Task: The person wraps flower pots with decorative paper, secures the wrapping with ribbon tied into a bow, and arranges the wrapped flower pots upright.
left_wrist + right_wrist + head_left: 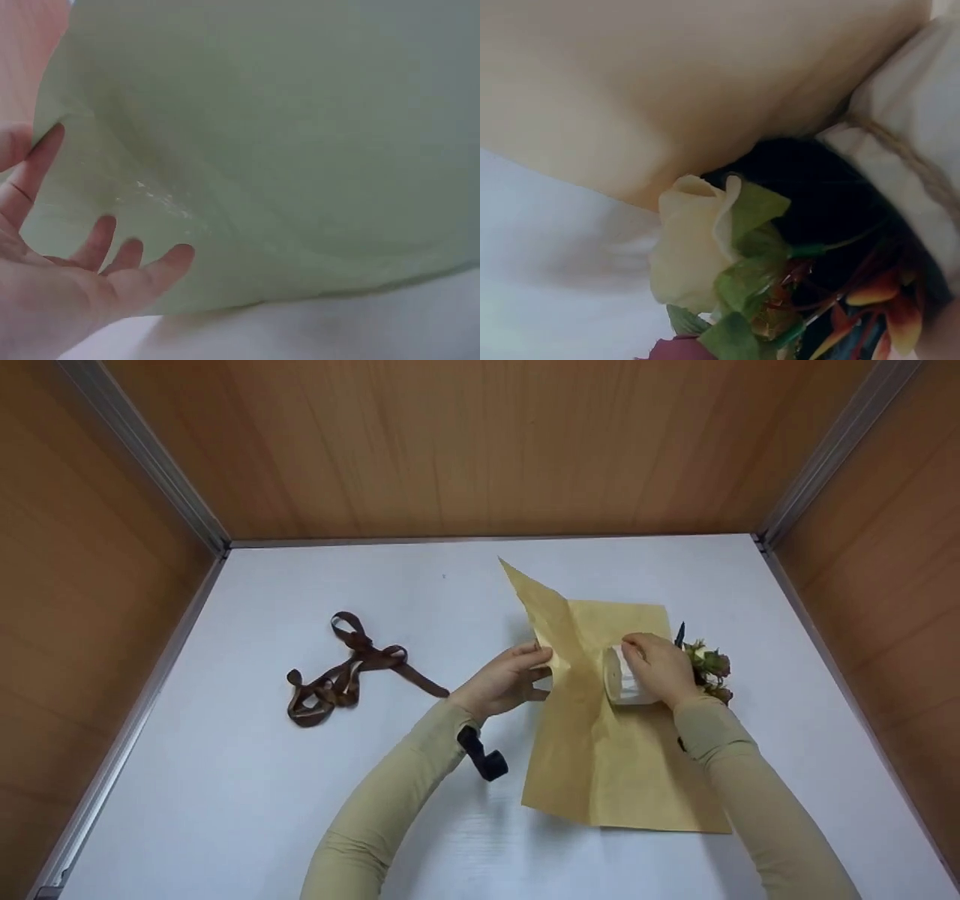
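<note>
My left hand [504, 681] pinches the left edge of a sheet of brown wrapping paper [645, 780] between thumb and index finger; the other fingers are spread. That side of the sheet stands raised along a crease. On the flat part, a white flower pot [630, 684] lies on its side, its round base facing left. Across the pot, my right hand [664, 669] grips it from above. Artificial flowers [714, 669] stick out past the paper's right edge. In the right wrist view, a cream rose [690, 251] shows beside dark material, and twine [911, 159] circles the white wrapping.
A tangled brown ribbon [356, 664] lies on the white table [225, 780], left of my left hand. A black strap [484, 757] dangles from my left wrist. Wooden panels [487, 450] enclose the back and both sides of the table.
</note>
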Demonstrator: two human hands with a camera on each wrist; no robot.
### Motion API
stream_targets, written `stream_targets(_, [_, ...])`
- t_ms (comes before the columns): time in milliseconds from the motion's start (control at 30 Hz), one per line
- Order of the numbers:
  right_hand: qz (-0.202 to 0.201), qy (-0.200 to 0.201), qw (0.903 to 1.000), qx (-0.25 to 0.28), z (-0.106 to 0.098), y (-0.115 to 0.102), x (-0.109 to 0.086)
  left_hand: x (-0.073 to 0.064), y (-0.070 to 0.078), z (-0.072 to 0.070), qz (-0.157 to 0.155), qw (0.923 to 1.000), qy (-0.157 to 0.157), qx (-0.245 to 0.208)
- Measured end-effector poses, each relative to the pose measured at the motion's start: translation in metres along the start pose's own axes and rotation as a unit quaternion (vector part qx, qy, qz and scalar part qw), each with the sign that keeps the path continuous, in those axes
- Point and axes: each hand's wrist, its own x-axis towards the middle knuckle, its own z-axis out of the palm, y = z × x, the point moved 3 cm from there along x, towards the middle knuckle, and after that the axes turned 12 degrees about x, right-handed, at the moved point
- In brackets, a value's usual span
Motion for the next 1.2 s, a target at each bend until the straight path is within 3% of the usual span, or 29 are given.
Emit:
stream_targets(233, [0.053, -0.025, 0.9920, 0.112, -0.007, -0.002, 0.000, 0.016, -0.005, 0.012, 0.035, 0.9973, -0.028, -0.059])
stream_targets(300, [0.071, -0.031, 0.9836, 0.163, -0.010, -0.002, -0.001, 0.020, -0.007, 0.014, 0.043, 0.9966, -0.032, -0.062])
stream_targets(467, [0.105, -0.043, 0.9511, 0.287, -0.016, -0.001, -0.003, 0.030, -0.011, 0.021, 0.043, 0.9979, -0.025, -0.042])
stream_targets(767, [0.099, -0.030, 0.9174, 0.384, -0.020, 0.005, -0.001, 0.046, -0.015, 0.038, 0.022, 0.9971, -0.029, -0.066])
stream_targets(867, [0.095, -0.032, 0.9126, 0.396, -0.022, 0.004, -0.003, 0.052, -0.015, 0.043, 0.022, 0.9970, -0.040, -0.062])
stream_targets(1200, [0.077, -0.050, 0.9107, 0.403, -0.031, 0.003, -0.006, 0.066, -0.019, 0.059, 0.030, 0.9939, -0.053, -0.091])
